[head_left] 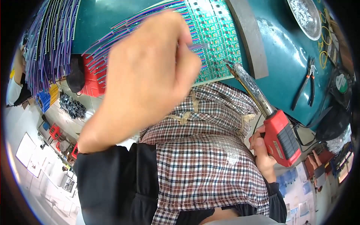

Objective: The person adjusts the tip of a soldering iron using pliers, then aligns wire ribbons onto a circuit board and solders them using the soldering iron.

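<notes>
My left hand [146, 63], smeared by motion, hovers over the left side of a green circuit board panel [219, 33]. Its thumb and forefinger are pinched together, and a thin purple wire [198, 46] sticks out from them over the board. Rows of small parts cover the panel, and a fan of coloured wires [150, 18] runs off its left edge, partly hidden behind the hand. In my right hand [262, 155] is a red-handled soldering gun [282, 138]. Its metal barrel points up and left, with the tip at the panel's lower right edge.
A dark grey bar [249, 37] lies along the panel's right side on the green table [277, 82]. Farther right are cutting pliers [305, 84] with orange-and-black handles and a metal bowl [305, 18]. Bundled wires [52, 45] hang at far left, near a red stool [92, 80].
</notes>
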Motion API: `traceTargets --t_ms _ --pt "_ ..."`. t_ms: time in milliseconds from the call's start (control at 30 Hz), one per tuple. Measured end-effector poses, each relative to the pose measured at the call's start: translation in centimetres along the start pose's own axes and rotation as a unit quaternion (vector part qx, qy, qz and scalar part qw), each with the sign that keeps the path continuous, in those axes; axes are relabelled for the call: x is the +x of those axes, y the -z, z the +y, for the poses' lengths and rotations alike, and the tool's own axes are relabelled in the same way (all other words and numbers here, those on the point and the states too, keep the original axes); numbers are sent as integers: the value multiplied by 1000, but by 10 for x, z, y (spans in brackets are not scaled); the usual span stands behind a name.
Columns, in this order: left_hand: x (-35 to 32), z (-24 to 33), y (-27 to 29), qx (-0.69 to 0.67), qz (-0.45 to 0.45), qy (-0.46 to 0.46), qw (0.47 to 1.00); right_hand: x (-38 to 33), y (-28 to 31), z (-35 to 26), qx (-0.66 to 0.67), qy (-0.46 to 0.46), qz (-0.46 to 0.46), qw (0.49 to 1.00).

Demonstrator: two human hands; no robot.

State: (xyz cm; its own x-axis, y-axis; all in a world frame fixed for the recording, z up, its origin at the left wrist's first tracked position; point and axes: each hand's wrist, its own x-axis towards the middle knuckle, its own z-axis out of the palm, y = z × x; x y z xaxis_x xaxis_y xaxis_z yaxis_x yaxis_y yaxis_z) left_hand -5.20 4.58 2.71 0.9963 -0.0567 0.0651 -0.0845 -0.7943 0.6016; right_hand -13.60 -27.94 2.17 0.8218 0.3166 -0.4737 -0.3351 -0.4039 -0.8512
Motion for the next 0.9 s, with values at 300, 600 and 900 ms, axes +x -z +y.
traceTargets --t_ms 300,600,900 --pt "-37 4 -42 -27 -24 74 997 -10 9 15 -35 31 -46 998" --pt "-36 4 -50 -8 17 76 997 -1 -1 6 -23 5 -31 999" --pt "-38 3 -53 -10 28 80 996 5 -4 -1 -6 -21 -27 999"
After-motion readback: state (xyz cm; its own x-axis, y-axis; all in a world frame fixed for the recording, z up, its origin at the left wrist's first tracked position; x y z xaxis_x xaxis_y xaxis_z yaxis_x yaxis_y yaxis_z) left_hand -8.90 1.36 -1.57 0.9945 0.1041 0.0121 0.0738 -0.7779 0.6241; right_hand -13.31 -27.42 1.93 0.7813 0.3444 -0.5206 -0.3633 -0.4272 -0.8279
